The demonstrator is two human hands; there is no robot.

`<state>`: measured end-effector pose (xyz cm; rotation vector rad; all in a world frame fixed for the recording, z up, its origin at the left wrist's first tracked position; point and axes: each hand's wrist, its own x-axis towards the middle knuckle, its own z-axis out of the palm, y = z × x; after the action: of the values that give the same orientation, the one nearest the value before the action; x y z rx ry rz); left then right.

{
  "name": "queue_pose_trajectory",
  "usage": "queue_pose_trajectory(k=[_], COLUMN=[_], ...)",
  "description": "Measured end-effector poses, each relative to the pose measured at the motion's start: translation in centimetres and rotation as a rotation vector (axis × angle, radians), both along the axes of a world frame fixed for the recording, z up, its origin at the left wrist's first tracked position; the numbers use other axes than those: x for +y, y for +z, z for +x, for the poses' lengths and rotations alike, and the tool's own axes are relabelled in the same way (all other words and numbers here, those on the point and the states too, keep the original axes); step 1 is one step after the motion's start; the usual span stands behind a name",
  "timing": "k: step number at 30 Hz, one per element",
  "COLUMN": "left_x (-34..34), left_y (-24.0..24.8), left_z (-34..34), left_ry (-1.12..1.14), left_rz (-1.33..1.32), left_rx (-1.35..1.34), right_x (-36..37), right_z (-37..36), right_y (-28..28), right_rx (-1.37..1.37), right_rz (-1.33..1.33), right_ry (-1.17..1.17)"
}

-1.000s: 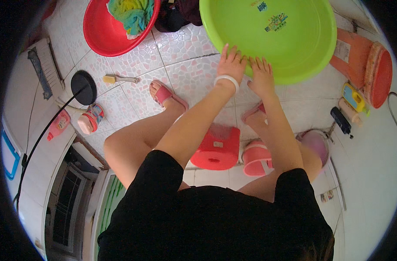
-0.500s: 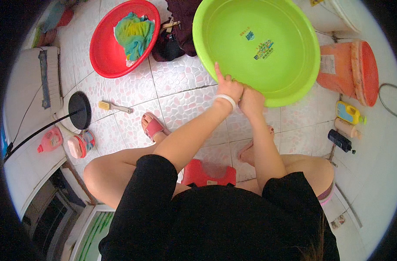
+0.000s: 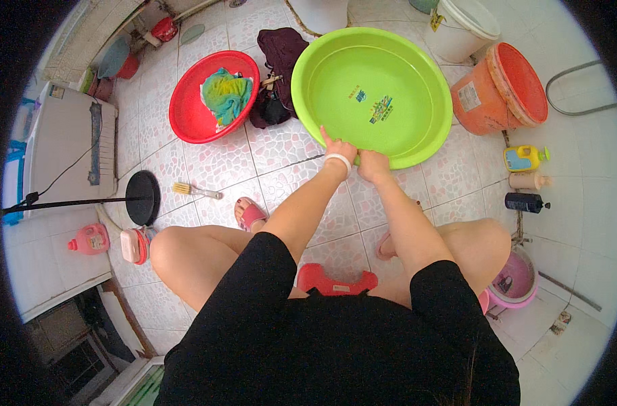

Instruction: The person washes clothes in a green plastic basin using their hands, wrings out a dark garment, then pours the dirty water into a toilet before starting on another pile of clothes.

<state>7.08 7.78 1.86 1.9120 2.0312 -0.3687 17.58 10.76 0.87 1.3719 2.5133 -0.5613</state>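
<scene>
A wide lime-green basin [image 3: 416,95] with small printed pictures on its bottom lies before me, and nothing else shows inside it. My left hand [image 3: 340,150], with a white band at the wrist, grips the near rim at its left part. Its index finger stretches along the rim while the other fingers curl over it. Close beside it, my right hand [image 3: 374,166] is closed over the same rim. The undersides of both grips are hidden. Left of the green basin, a red basin [image 3: 181,111] holds a bunched blue, green and yellow cloth [image 3: 227,97].
Dark maroon clothing [image 3: 281,54] lies between the basins. An orange bucket [image 3: 484,101] and several bottles [image 3: 523,158] line the right wall. A scrub brush [image 3: 197,191] lies on the tiles. Under me is a red stool [image 3: 335,279]. At left is a black round base [image 3: 143,197].
The view has tilted up, showing more of the room's far side. My two hands, pressed together before, are now slightly apart on the green basin's rim.
</scene>
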Motion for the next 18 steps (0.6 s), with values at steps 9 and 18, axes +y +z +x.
queue_pose_trajectory(k=[9,18], left_x=[-6.4,-14.6], left_y=[0.0,-2.2], left_z=[-1.1,-3.4], left_ry=[0.036,0.041], left_rz=[-0.082,0.273], left_rx=[-0.032,0.042], right_x=[-6.2,-14.2], right_z=[-0.8,-2.6], right_y=[0.3,0.8], right_rx=[0.007,0.054], right_rz=[-0.086,-0.149], right_ry=[0.073,0.178])
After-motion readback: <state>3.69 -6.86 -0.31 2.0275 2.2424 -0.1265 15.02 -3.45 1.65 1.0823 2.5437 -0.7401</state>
